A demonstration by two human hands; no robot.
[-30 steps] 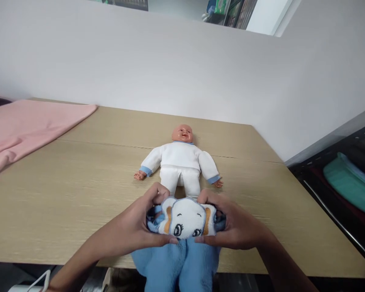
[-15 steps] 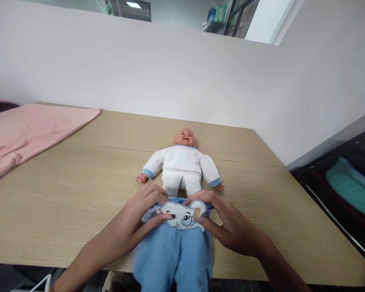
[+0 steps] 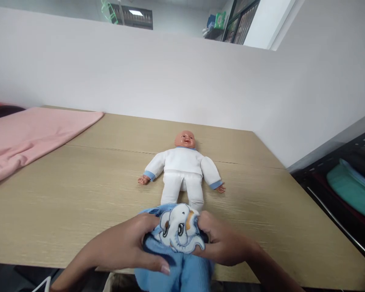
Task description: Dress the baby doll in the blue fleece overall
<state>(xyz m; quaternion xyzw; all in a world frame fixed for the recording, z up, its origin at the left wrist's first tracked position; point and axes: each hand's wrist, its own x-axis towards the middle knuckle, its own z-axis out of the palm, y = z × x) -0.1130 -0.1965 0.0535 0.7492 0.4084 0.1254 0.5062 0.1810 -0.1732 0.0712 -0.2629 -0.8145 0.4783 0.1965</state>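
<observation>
A baby doll [image 3: 183, 160] in a white top with blue cuffs lies face up on the table, its white legs pointing at me. Fluffy blue trousers [image 3: 167, 267] with an elephant patch [image 3: 179, 229] lie over the ends of its legs and hang past the near edge. My left hand [image 3: 134, 245] holds the waist from the left; its fingers are tucked out of sight behind the patch, the thumb stretched over the front. At the right side of the patch, my right hand [image 3: 219, 239] is closed on the waist. The doll's feet are hidden by the trousers.
A pink cloth [image 3: 42, 134] is spread over the left of the wooden table [image 3: 94, 194]. Beyond the far edge rises a white wall [image 3: 158, 77]. To the right, a black rack [image 3: 316, 178] holds folded teal fabric [image 3: 349, 186].
Both hands have shifted slightly towards me with the waist. The patch has folded and tilted, my left thumb has come off it, and more of the doll's white legs shows.
</observation>
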